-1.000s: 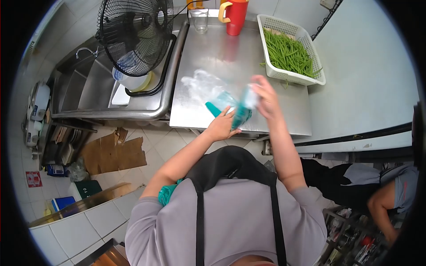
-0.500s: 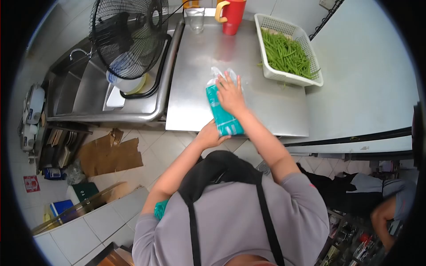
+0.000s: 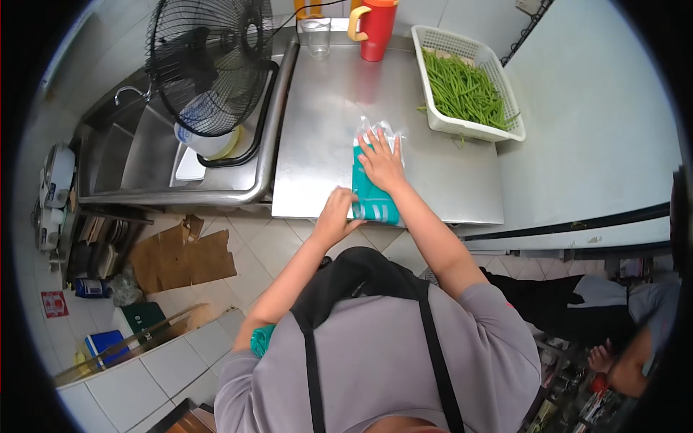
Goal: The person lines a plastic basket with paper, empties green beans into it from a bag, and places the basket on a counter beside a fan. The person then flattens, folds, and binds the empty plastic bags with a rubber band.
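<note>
A flat green plastic packet (image 3: 369, 195) with a crinkled clear top end lies on the steel table (image 3: 314, 162), near its front edge. My right hand (image 3: 382, 164) rests flat over the packet's upper part, fingers spread towards the clear end. At the packet's lower left corner is my left hand (image 3: 336, 216), its fingers curled in at the edge and the thumb under the near corner. The fingertips of the left hand are slightly blurred.
A white basket (image 3: 473, 130) of green beans (image 3: 465, 90) stands at the table's back right. Behind are a red mug (image 3: 377, 32) and a clear glass (image 3: 317, 40). A fan (image 3: 209, 65) stands over the sink (image 3: 144, 162) at left. Another person (image 3: 628, 361) is at lower right.
The packet has shifted slightly right and turned straighter to the table edge. My left hand has come up from under its near end to its left corner; my right hand stays flat on top.
</note>
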Demonstrator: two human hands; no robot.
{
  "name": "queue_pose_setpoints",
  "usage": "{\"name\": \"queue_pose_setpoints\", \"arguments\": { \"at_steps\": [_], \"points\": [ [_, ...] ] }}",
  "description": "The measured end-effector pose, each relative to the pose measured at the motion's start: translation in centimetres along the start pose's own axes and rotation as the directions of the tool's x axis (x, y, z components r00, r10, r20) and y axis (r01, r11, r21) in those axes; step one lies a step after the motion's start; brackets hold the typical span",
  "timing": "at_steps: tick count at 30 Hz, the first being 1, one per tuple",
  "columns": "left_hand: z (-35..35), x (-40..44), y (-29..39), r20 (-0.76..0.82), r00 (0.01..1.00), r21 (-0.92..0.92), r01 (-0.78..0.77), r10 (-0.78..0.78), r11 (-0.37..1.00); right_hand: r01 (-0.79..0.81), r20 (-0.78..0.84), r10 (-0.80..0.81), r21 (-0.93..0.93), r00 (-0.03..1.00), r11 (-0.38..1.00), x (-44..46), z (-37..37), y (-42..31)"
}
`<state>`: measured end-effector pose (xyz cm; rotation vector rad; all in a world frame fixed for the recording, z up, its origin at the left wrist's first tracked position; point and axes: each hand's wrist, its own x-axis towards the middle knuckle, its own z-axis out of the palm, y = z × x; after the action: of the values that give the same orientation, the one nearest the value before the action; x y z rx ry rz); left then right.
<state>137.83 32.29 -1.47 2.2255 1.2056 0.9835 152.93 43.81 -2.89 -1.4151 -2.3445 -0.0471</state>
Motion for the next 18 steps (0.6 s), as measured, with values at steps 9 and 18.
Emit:
{"name": "queue_pose_setpoints", "arguments": {
  "at_steps": [9,18],
  "points": [
    [-0.1,0.3,-3.0,-0.055,0.967,-0.003,0.251,-0.25,0.968,-0.109,0.154,-0.21,0.971,0.965,0.212,-0.1,-5.3,2.3],
    [0.2,1.7,-3.2,-0.224,0.762,-0.329,0.527,-0.607,0.783,0.131,-0.082,-0.104,0.492,0.991,0.86,1.1,-3.3,-1.5]
  ]
}}
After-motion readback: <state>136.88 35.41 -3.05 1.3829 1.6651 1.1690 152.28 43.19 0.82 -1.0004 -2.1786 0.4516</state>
